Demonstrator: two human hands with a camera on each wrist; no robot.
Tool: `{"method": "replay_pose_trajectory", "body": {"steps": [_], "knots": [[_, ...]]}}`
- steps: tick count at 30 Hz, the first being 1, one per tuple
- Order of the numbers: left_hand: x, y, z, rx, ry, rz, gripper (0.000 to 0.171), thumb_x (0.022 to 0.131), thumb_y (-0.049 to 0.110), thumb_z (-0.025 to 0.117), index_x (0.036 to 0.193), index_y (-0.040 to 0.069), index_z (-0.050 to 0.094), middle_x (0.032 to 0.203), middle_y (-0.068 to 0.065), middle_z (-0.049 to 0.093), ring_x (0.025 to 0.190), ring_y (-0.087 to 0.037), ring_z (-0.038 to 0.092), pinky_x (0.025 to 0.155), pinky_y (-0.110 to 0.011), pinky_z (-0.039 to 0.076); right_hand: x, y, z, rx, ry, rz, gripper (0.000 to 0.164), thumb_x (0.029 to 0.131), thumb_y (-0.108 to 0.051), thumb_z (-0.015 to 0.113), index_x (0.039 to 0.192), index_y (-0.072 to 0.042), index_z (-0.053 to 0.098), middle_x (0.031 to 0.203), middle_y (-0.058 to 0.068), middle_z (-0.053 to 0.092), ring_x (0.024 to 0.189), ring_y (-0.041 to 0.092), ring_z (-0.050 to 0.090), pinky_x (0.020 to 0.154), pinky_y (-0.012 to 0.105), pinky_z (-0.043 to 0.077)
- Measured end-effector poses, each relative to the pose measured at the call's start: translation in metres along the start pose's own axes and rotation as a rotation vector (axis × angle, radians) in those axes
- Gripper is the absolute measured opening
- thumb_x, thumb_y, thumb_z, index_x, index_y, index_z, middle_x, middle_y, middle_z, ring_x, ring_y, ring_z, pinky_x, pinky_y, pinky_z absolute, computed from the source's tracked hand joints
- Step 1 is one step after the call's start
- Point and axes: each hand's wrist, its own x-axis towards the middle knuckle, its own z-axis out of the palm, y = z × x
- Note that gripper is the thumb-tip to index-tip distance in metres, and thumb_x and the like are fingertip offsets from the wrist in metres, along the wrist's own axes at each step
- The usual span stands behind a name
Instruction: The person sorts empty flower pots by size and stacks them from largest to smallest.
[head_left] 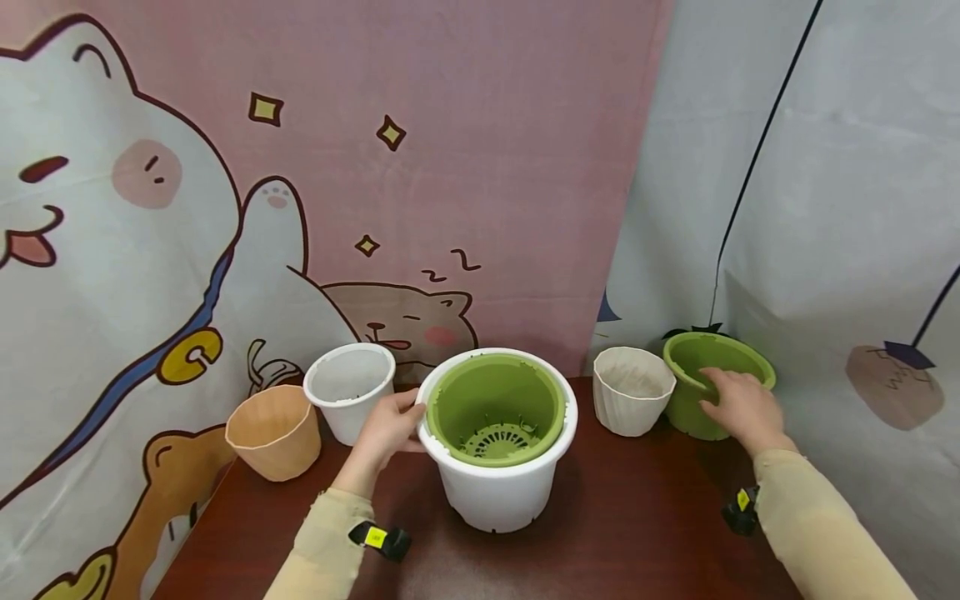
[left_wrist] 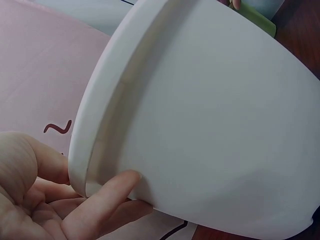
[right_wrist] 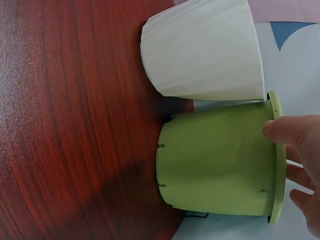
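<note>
A large white flowerpot stands upright at the middle of the table with a green flowerpot nested in it; slots show in the green one's bottom. My left hand grips the white pot's left rim, thumb at the rim and fingertips against the outer wall beneath. Over at the right, a second green flowerpot stands by the wall. My right hand pinches its near rim, the thumb on the outer side and the other fingers over the rim.
A cream ribbed pot stands close beside the right green pot. To the left are a smaller white pot and an orange pot. A printed cloth hangs behind the dark red wooden table.
</note>
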Motion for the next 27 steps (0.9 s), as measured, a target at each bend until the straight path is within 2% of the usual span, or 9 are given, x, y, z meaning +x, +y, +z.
{"method": "replay_pose_trajectory", "body": {"steps": [12, 21, 27], "knots": [[0.0014, -0.0018, -0.0001, 0.010, 0.009, 0.005, 0.039, 0.102, 0.002, 0.047, 0.140, -0.008, 0.049, 0.108, -0.028, 0.065, 0.077, -0.030, 0.069, 0.061, -0.044, 0.062, 0.0026, 0.0064, 0.0068, -0.051, -0.012, -0.048, 0.052, 0.081, -0.010, 0.074, 0.129, 0.001, 0.056, 0.115, 0.031, 0.062, 0.097, 0.053, 0.055, 0.073, 0.066, 0.047], [0.0009, -0.0024, -0.0010, 0.009, 0.000, 0.010, 0.039, 0.103, 0.003, 0.047, 0.140, -0.008, 0.049, 0.112, -0.031, 0.064, 0.078, -0.031, 0.070, 0.061, -0.045, 0.062, 0.0000, 0.0083, 0.0096, -0.045, -0.044, 0.002, 0.044, 0.084, -0.005, 0.071, 0.125, 0.002, 0.057, 0.110, 0.032, 0.063, 0.091, 0.053, 0.059, 0.072, 0.066, 0.048], [0.0013, -0.0024, -0.0014, 0.009, -0.001, 0.004, 0.039, 0.102, 0.003, 0.047, 0.140, -0.007, 0.050, 0.111, -0.029, 0.064, 0.078, -0.030, 0.070, 0.062, -0.044, 0.062, -0.0038, 0.0072, 0.0094, -0.063, 0.003, 0.025, 0.036, 0.084, -0.003, 0.069, 0.119, -0.002, 0.063, 0.099, 0.028, 0.066, 0.078, 0.047, 0.061, 0.059, 0.060, 0.050]]}}
